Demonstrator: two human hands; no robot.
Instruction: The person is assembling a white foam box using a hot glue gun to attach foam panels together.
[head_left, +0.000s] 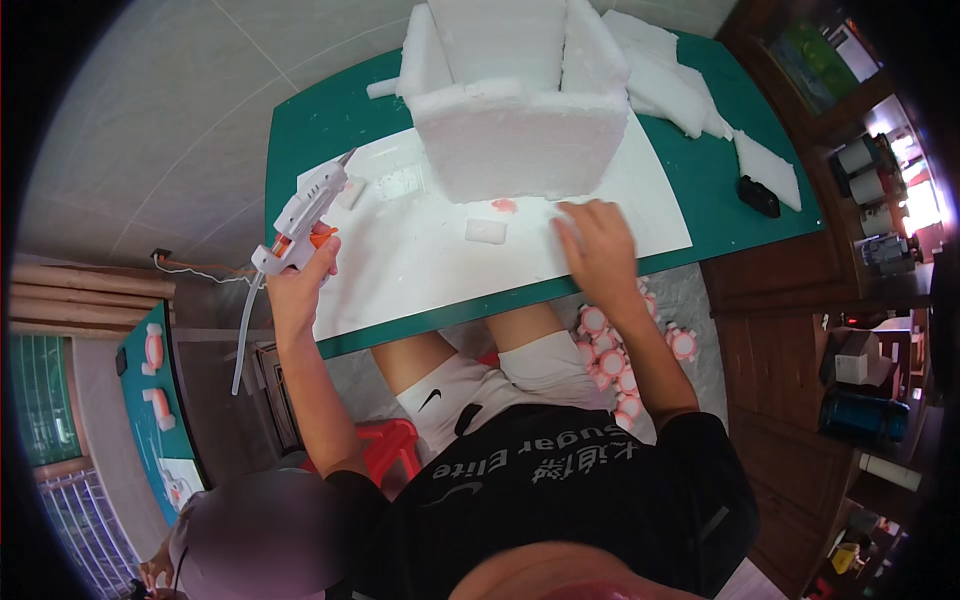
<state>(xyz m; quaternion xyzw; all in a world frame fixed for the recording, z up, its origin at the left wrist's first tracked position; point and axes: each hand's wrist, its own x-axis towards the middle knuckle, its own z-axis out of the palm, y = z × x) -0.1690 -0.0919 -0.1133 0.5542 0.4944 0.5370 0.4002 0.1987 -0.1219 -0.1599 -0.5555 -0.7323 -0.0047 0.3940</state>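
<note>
My left hand is wrapped round a white hot glue gun with an orange trigger. Its nozzle points up and away, and a long translucent glue stick hangs from its back end. At the lower right corner of a white foam box, my right hand hovers low over a white board. Its thumb and fingers are bent but apart, with nothing visible between them. One small foam block lies left of that hand; another foam block sits behind the glue gun.
The board rests on a green table. Loose foam sheets and a black object lie at the right. Several pink-and-white round pieces are on the floor beside my legs. A red stool and another person are lower left.
</note>
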